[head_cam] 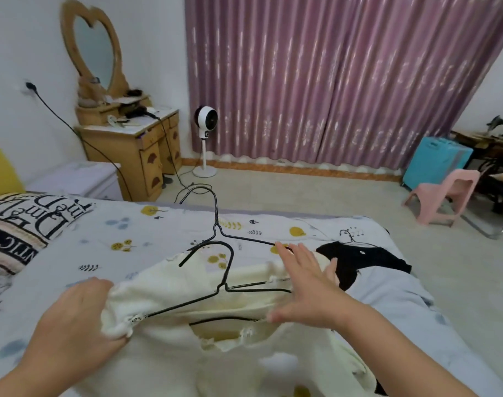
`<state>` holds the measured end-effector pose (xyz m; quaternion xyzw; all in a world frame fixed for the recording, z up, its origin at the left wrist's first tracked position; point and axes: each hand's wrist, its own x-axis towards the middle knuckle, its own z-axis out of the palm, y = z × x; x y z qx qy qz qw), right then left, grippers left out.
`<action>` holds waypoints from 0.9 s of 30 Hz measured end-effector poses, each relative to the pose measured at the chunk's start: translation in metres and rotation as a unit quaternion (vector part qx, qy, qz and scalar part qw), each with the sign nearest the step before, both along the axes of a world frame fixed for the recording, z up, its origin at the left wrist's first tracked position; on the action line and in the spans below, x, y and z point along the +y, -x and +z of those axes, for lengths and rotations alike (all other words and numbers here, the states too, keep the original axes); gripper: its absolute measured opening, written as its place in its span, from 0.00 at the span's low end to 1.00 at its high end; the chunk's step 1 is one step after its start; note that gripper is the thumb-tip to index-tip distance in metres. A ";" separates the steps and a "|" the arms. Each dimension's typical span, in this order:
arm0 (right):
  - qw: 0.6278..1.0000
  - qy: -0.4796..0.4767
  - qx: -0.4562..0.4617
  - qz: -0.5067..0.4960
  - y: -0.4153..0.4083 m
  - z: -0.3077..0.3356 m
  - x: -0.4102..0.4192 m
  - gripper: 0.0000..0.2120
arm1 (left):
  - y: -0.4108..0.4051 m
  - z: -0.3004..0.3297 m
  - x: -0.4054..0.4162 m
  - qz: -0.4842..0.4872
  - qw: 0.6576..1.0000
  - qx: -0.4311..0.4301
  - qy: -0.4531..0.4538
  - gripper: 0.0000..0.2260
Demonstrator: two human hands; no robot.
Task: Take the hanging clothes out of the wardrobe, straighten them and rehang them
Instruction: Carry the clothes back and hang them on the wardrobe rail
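A cream knitted garment (193, 285) lies on the bed (107, 242) in front of me, with a black wire hanger (228, 277) in its neck opening. My left hand (81, 319) grips the garment's left shoulder, bunching the cloth. Over the right shoulder, my right hand (304, 285) is spread with fingers apart, resting on the fabric and hanger arm. A second black wire hanger (215, 222) lies on the bed just beyond, its hook pointing away. A black garment (362, 259) lies to the right.
A printed pillow (23, 224) lies at the bed's left. Beyond stand a wooden dressing table (141, 144) with heart mirror, a white fan (205, 121), purple curtains (330, 81), a pink plastic chair (445, 196) and a blue case (436, 161). A black cable (184, 184) trails on the floor.
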<state>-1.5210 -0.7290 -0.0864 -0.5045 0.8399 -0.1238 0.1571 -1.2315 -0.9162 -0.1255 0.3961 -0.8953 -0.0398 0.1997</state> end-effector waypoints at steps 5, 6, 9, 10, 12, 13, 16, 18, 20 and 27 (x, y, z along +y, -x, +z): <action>0.984 0.124 0.129 -0.015 -0.052 0.049 0.001 0.36 | -0.055 0.052 0.014 -0.023 0.999 0.048 -0.009 0.17; 0.985 0.127 0.117 -0.014 -0.062 0.058 0.003 0.33 | -0.065 0.061 0.015 -0.036 0.998 0.048 0.000 0.17; 0.992 0.089 0.093 0.004 -0.095 0.086 0.013 0.23 | -0.093 0.087 0.022 -0.054 0.997 0.022 0.052 0.18; 0.994 0.071 0.084 0.016 -0.104 0.093 0.018 0.22 | -0.101 0.094 0.025 -0.063 0.995 0.025 0.075 0.19; 0.996 0.053 0.059 0.041 -0.120 0.107 0.028 0.19 | -0.117 0.106 0.032 -0.075 0.990 0.034 0.117 0.20; 0.996 0.055 0.049 0.053 -0.128 0.114 0.033 0.18 | -0.125 0.112 0.036 -0.073 0.988 0.031 0.131 0.20; 0.993 0.079 0.031 0.077 -0.152 0.136 0.050 0.15 | -0.152 0.126 0.047 -0.051 0.985 0.030 0.162 0.22; 0.990 0.105 0.035 0.090 -0.167 0.151 0.062 0.14 | -0.170 0.136 0.059 -0.023 0.984 0.041 0.171 0.22; 0.984 0.136 0.036 0.105 -0.180 0.166 0.076 0.14 | -0.186 0.148 0.077 -0.004 0.983 0.045 0.178 0.24; 0.975 0.122 0.041 0.182 -0.228 0.203 0.142 0.19 | -0.236 0.187 0.176 0.052 0.975 0.072 0.204 0.31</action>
